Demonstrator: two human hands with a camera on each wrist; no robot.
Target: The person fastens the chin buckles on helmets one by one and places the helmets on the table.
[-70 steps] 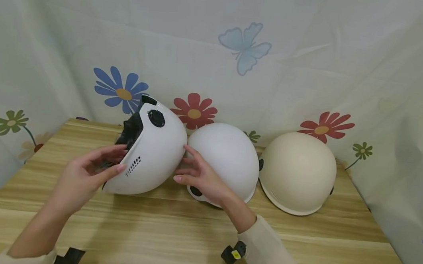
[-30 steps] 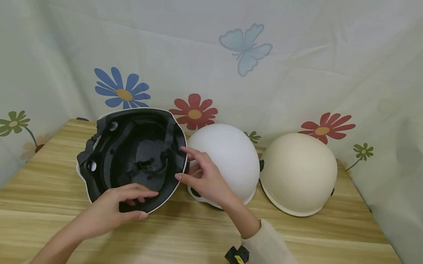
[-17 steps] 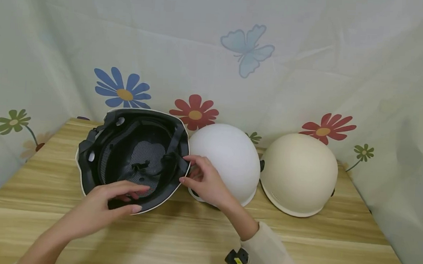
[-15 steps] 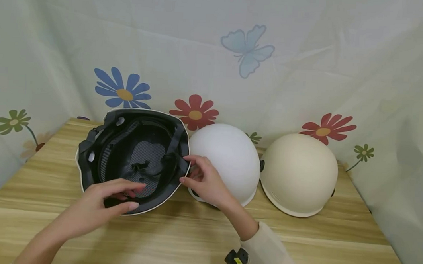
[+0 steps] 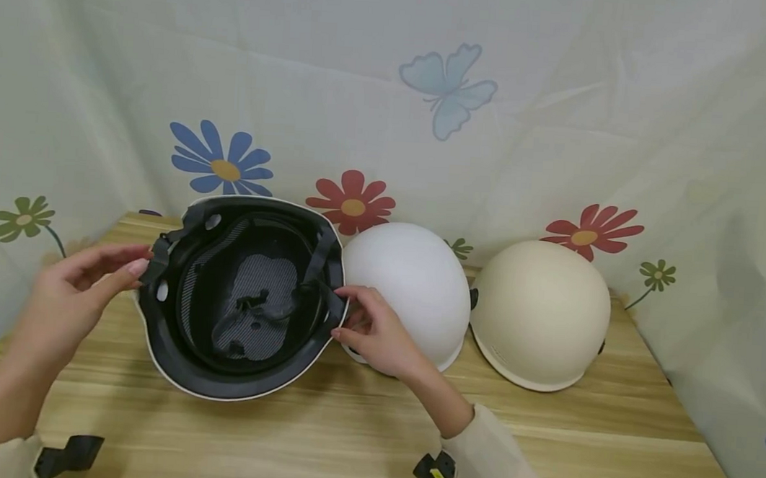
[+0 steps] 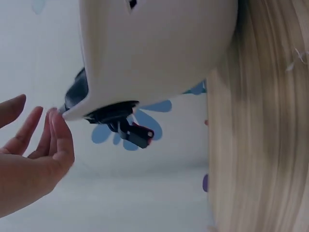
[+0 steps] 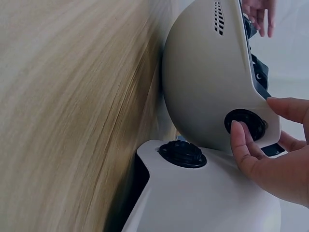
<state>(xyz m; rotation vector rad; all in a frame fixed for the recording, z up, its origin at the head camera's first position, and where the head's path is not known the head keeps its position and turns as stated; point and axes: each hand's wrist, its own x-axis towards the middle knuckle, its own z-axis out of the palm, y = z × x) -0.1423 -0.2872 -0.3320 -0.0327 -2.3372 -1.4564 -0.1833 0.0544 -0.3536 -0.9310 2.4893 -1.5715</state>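
Note:
A white helmet (image 5: pixel 245 388) lies tipped at the left, its black lining and straps facing up and toward me. My right hand (image 5: pixel 381 336) grips its right rim between thumb and fingers. In the right wrist view one fingertip rests on the black round side knob (image 7: pixel 246 124) of that helmet. At the opposite rim is my left hand (image 5: pixel 71 298), fingers loosely bent, fingertips right at the black strap (image 5: pixel 156 260). The left wrist view shows the helmet's shell (image 6: pixel 159 53) with those fingertips at its edge. A second white helmet (image 5: pixel 413 284) stands dome up behind my right hand.
A beige helmet (image 5: pixel 542 312) sits dome up on the right, close beside the second white one. All stand on a wood-grain table (image 5: pixel 346 439). A flower-printed curtain (image 5: pixel 301 69) hangs behind and at both sides.
The white helmet has turned from showing its side to showing its lining. My left hand has gone from the near rim to the left rim; my right hand stays at the right rim.

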